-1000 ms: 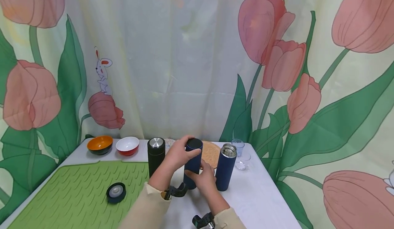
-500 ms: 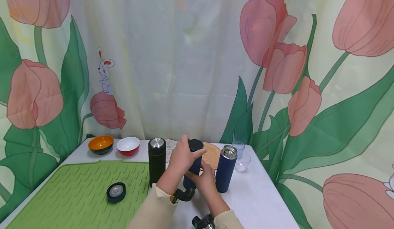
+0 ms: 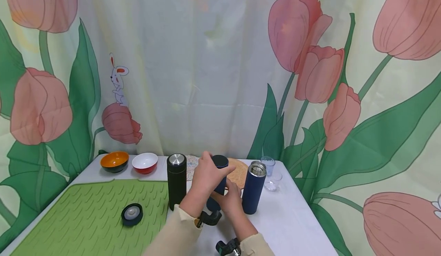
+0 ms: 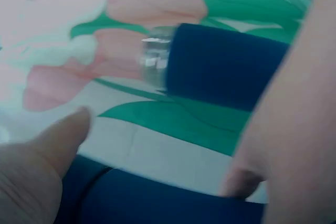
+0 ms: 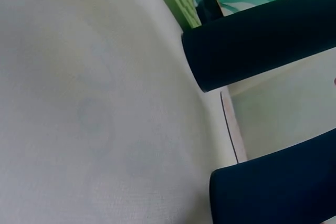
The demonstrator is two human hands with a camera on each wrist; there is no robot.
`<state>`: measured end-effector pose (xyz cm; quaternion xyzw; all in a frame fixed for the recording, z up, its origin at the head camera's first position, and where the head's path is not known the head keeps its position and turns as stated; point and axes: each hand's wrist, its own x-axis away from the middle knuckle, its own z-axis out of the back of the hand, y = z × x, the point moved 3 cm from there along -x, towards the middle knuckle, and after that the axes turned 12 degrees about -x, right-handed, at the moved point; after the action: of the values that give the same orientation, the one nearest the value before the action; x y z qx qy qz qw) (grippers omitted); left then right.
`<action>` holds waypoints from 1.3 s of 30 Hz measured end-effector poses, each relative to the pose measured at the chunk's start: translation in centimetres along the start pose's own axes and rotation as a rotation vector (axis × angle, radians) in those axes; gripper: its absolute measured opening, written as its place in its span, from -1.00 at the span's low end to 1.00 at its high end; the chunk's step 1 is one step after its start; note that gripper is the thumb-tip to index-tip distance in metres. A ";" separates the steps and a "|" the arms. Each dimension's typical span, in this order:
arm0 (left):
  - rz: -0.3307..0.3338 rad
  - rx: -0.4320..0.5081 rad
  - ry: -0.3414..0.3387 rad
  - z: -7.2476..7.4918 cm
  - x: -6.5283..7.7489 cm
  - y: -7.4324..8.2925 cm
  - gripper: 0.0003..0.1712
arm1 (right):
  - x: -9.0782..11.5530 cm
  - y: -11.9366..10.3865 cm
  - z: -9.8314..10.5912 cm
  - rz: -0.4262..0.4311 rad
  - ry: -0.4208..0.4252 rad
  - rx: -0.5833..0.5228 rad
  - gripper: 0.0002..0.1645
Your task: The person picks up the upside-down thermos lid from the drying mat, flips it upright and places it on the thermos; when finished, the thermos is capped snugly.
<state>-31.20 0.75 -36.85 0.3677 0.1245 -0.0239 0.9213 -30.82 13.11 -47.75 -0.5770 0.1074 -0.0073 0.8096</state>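
My left hand [image 3: 206,173] grips the dark lid [image 3: 220,161] of a navy thermos flask [image 3: 213,205] from above, thumb across its near side. Lower down, my right hand [image 3: 231,202] holds the same flask round its body. The flask stands upright between the hands, partly hidden by them. In the left wrist view the left thumb [image 4: 63,145] lies over the top end of this flask [image 4: 157,198]. Just right of the right hand stands a second navy flask [image 3: 253,191], its steel mouth uncovered. A dark screw lid [image 3: 132,214] lies underside up on the green mat [image 3: 100,198].
A black flask [image 3: 177,183] with a steel-topped lid stands left of the hands. An orange bowl [image 3: 114,161] and a red-and-white bowl [image 3: 145,163] sit at the back left. Behind are a round wooden board [image 3: 237,173] and clear glasses [image 3: 272,181] near the right edge.
My left hand has turned on the lid, its wrist swinging to the right and its thumb reaching further right. The right hand keeps its hold on the flask's body.
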 end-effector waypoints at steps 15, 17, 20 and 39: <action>-0.257 -0.074 -0.177 1.6 -1.5 -1.1 -0.24 | -0.4 0.0 0.4 0.009 -0.004 0.005 -0.31; -0.242 -0.061 -0.192 1.8 -1.4 -1.2 -0.23 | -0.4 0.0 0.3 0.016 -0.009 0.010 -0.31; -0.178 -0.052 -0.173 1.5 -0.9 -1.0 -0.10 | -0.4 0.0 0.2 0.016 -0.013 0.013 -0.32; -0.225 -0.044 -0.233 2.2 -1.3 -1.2 -0.14 | -0.3 0.2 0.2 0.003 -0.027 -0.011 -0.26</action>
<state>-32.17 -1.66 -35.83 0.3258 0.0575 -0.1668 0.9288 -31.11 13.35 -47.80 -0.5812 0.0974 0.0024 0.8079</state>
